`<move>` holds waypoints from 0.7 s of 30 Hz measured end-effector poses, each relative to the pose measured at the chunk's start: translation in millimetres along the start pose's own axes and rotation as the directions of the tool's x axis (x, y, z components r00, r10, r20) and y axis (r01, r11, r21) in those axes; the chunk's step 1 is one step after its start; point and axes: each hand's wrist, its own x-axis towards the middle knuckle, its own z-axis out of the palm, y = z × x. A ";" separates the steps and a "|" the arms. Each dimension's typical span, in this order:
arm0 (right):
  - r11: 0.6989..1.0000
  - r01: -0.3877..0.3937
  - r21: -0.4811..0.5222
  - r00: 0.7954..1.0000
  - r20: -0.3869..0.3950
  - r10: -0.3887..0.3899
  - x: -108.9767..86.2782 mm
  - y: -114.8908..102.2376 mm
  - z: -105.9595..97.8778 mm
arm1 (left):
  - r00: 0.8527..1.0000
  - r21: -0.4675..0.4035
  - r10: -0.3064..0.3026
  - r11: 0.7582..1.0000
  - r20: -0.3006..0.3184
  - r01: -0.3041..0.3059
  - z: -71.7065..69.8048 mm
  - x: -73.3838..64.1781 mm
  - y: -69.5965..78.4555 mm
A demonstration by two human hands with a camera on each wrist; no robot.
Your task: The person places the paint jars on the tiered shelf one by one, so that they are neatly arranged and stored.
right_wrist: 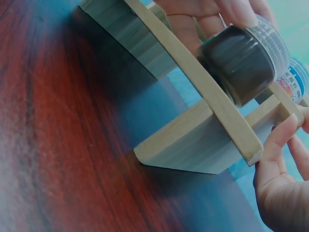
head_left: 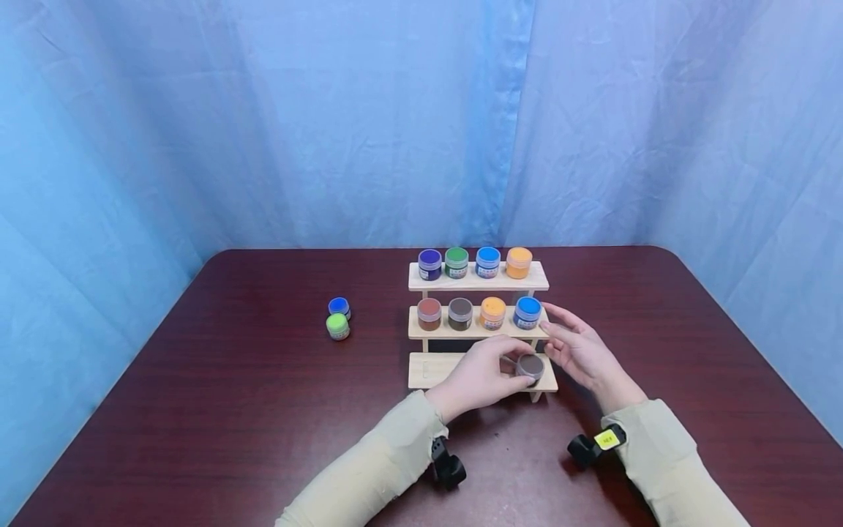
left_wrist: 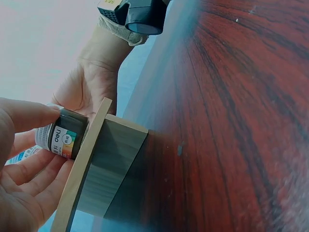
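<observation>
My left hand [head_left: 484, 369] pinches a small paint jar [head_left: 530, 369] with dark brown paint and a clear lid between thumb and fingers. The jar is at the right end of the lowest step of a three-tier wooden display rack [head_left: 435, 369]; its base is right at the board in the left wrist view. My right hand [head_left: 582, 359] is at the rack's right side, thumb and forefinger at the end of the middle step. A blue paint jar [head_left: 527, 312] stands beside those fingertips. In the right wrist view the dark jar [right_wrist: 241, 63] tilts with the camera's angle.
On the middle step also stand a reddish-brown jar [head_left: 429, 314], a dark brown jar [head_left: 460, 314] and an orange jar [head_left: 492, 313]. The top step [head_left: 477, 282] bears several more jars. Left of the rack, a blue jar [head_left: 339, 307] and a light green jar [head_left: 338, 326] stand on the table.
</observation>
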 end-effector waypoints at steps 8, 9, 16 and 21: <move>1.000 0.009 0.019 1.000 0.001 -0.009 0.4 -1.2 -0.2 | 1.000 0.019 -0.013 1.000 -0.001 0.013 1.0 1.8 1.6; 1.000 0.008 0.018 1.000 0.001 -0.008 0.5 -1.2 -0.2 | 1.000 0.023 -0.011 1.000 -0.004 0.011 1.5 2.1 1.1; 1.000 -0.011 0.007 1.000 -0.016 0.011 -0.4 -0.1 1.2 | 1.000 0.036 -0.020 0.999 -0.012 0.021 3.1 1.4 -0.3; 1.000 -0.020 -0.004 0.999 -0.031 0.020 -0.7 -0.7 2.3 | 0.999 0.029 -0.031 0.999 -0.009 0.032 3.4 1.6 -1.6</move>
